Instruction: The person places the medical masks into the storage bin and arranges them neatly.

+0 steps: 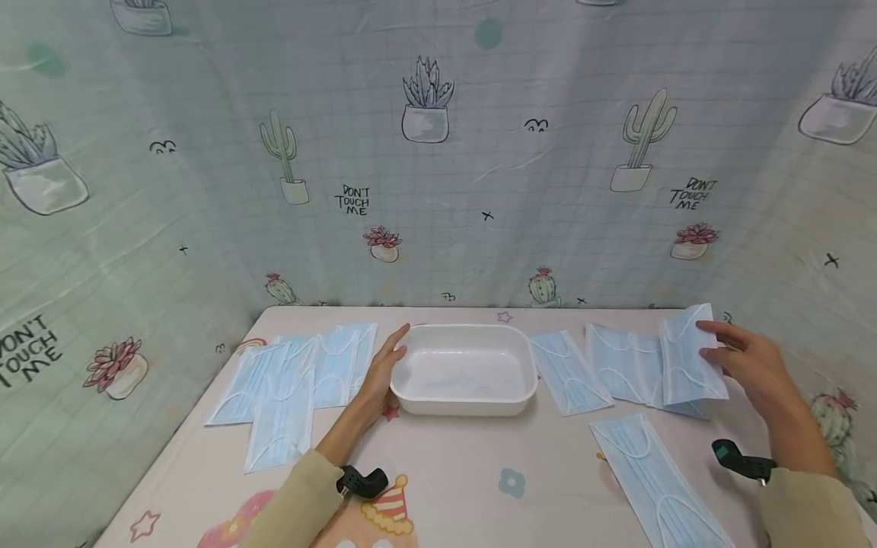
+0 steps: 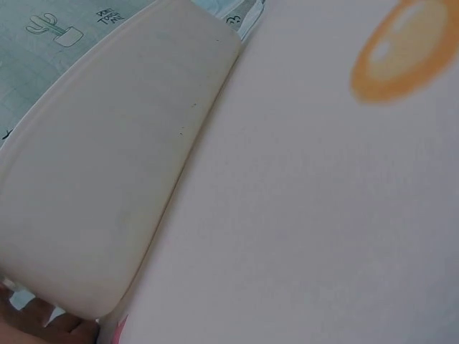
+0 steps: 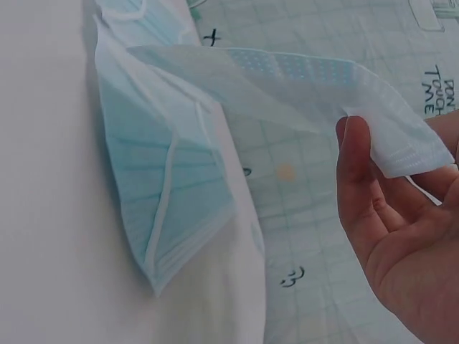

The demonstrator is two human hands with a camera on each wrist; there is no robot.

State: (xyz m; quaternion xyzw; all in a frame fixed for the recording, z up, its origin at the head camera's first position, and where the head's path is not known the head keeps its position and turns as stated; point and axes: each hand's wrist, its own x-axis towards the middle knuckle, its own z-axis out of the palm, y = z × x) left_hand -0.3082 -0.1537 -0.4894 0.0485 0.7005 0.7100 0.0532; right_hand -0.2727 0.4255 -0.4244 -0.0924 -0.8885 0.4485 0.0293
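Note:
My left hand (image 1: 379, 374) grips the left end of a white plastic basin (image 1: 464, 409), its fingers at the rim and end wall. In the left wrist view, the bent fingers (image 2: 66, 326) show at the basin's lower corner. My right hand (image 1: 752, 364) pinches a light blue disposable face mask (image 1: 687, 361) by its right edge, between thumb and fingers. That mask is raised on edge over other masks (image 1: 620, 364) at the right. In the right wrist view, the held mask (image 3: 287, 79) stretches from the thumb toward another mask (image 3: 161, 150) lying below.
Several more masks (image 1: 281, 388) lie overlapping left of the basin. Right of the basin lies one mask (image 1: 569, 371), and another (image 1: 658, 479) is nearer the front. A patterned cloth (image 1: 479, 190) hangs behind and beside the pink-white table (image 1: 466, 479).

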